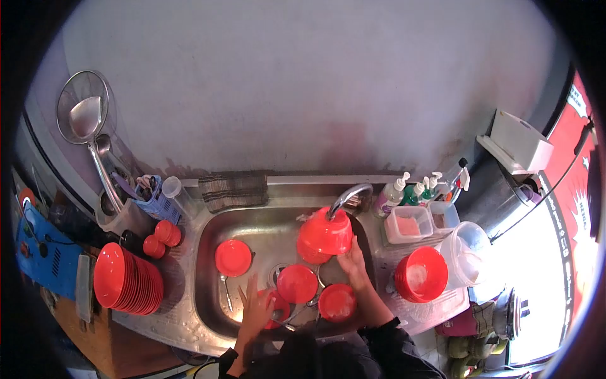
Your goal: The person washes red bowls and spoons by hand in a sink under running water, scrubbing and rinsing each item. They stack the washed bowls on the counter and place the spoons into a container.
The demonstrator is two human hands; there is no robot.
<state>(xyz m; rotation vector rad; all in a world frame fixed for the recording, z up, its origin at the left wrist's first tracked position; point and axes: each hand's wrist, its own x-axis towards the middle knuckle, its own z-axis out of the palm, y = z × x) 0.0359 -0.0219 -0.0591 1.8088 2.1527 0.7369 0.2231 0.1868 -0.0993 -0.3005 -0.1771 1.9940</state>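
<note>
My right hand (355, 260) grips a red bowl (323, 235) from its right side, tilted under the curved faucet (348, 196). My left hand (254, 311) is low in the sink with its fingers spread, right beside a small red bowl (278, 308) that it partly covers. A red dish (298, 283) lies between my hands, and another with suds (338, 302) sits by my right forearm. Farther left in the metal sink (211, 246) are a red saucer (233, 258) and a spoon (226, 294). Other utensils lie among the dishes, partly hidden.
Stacked red bowls (129, 279) and small red cups (167, 233) stand left of the sink. To the right are red bowls (421, 274), a clear tub (466, 256), a sponge container (407, 226) and pump bottles (391, 194). A folded cloth (233, 191) lies behind the basin.
</note>
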